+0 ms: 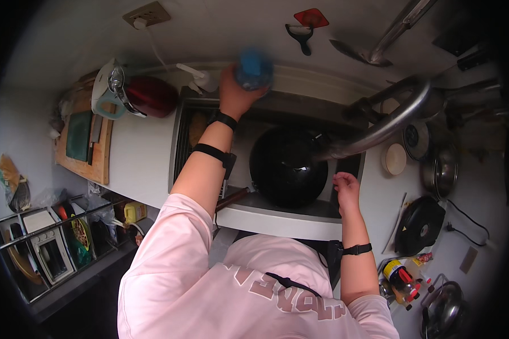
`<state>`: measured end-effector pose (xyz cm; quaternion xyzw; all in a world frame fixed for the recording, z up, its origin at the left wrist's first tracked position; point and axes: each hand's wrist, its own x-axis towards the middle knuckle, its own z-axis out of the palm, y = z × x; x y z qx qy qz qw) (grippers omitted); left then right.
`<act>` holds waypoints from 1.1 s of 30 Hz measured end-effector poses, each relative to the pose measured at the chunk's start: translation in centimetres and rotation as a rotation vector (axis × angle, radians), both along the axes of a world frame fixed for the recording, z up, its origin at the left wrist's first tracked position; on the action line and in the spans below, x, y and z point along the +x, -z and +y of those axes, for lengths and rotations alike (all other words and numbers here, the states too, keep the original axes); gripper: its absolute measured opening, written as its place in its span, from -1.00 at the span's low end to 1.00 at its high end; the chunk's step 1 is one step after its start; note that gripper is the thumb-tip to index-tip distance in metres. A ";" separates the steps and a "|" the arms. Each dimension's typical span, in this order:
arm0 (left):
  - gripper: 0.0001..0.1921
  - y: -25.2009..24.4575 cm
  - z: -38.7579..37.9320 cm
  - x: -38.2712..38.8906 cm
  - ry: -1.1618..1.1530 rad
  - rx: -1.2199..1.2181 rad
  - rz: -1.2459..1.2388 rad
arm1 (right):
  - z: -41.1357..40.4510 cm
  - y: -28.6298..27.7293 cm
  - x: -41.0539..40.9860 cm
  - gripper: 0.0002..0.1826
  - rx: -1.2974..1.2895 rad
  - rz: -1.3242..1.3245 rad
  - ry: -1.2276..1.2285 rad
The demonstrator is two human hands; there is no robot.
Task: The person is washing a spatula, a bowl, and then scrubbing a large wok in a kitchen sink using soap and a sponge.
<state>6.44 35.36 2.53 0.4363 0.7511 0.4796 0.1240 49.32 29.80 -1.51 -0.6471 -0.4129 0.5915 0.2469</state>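
Observation:
My left hand (236, 95) reaches to the back edge of the sink (242, 137), its fingers wrapped around a blue bottle (254, 71). The bottle is motion-blurred, so its details do not show. Over the sink's right front rim is my right hand (347, 188), empty, with loosely bent fingers. A black wok (286, 173) sits in the sink, its brown handle (234, 199) lying across the front rim at the left. The steel faucet (381, 127) arches in from the right and covers part of the wok.
Left on the counter are a red-and-white electric kettle (152, 96), a white pump bottle (201, 78) and a wooden cutting board (106, 156) with a knife (94, 135). At right stand bowls (393, 159), a black electric appliance (422, 226) and several condiment bottles (401, 279). A peeler (303, 40) hangs on the wall.

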 end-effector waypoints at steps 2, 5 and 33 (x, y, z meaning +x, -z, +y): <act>0.11 0.5 -1.7 1.1 0.022 0.018 0.120 | 0.4 0.0 -1.6 -0.81 0.034 0.073 -0.116; 0.07 -0.2 -4.8 3.6 0.135 -0.065 0.030 | 2.6 -1.2 -5.4 -0.71 0.197 0.209 -0.380; -0.18 4.2 -6.9 7.2 0.371 0.173 0.471 | 10.2 -5.1 -17.0 0.38 0.815 0.030 -1.145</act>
